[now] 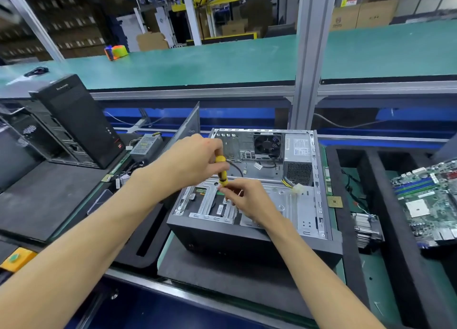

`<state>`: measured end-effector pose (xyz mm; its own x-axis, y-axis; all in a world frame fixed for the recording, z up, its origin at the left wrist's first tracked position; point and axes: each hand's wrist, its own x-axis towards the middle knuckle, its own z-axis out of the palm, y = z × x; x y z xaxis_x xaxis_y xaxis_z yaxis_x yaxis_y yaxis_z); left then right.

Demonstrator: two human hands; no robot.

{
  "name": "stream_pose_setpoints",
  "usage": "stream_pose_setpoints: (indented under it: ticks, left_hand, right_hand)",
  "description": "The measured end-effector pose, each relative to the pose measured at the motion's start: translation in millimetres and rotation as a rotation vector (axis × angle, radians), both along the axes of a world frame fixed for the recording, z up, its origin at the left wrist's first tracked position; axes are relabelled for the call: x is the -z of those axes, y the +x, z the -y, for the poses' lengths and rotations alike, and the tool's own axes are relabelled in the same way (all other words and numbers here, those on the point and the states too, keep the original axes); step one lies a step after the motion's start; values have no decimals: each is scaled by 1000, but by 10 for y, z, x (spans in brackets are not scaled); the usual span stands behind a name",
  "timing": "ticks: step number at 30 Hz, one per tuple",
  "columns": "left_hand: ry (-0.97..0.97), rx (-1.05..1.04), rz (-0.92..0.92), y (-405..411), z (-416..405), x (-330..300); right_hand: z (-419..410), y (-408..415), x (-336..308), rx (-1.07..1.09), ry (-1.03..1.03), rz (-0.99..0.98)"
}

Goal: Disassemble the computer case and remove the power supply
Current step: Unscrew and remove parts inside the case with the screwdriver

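Hardly any legible txt. Black tower case (74,121) at desk's left edge has silver brand lettering on its top front, too blurred to read. White label (300,147) on the power supply (298,160) in the open case: print too small. Yellow/red warning sticker (349,2) on a far cardboard box: unreadable.

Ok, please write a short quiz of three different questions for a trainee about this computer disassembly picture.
1. True or false: the silver box-shaped power supply sits inside the open grey metal computer case.
2. Which hand grips the yellow-handled screwdriver at the top: A left hand, B right hand?
3. Fill in: the green motherboard lies to the ____ of the case.

Key: 1 true; 2 A; 3 right
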<state>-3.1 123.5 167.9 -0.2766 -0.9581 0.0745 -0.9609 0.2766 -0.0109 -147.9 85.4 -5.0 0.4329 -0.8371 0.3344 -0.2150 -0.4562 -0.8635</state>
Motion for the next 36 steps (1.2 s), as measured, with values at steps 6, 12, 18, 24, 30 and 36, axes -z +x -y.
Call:
stream_pose_setpoints:
  ticks: [6,12,18,24,30,36]
  left_hand:
    - [-190,-175,162,-36,10,116]
    - [166,142,-321,139,-57,-61]
    - [31,4,-116,130,27,-84]
    - [-187,-128,106,26,-8,97]
    - [47,171,-276,163,-83,-2]
    - [-117,24,-104,79,-56,36]
  right_hand:
    - [-14,-2,-24,-12,-32,-34]
    - [10,14,-17,-8,-25,-27]
    - [19,43,-13,-10,-66,-97]
    - [15,12,-16,-15,-31,-119]
    - [26,24,-17,11,-16,-129]
    - [3,27,-19,10,-79,-83]
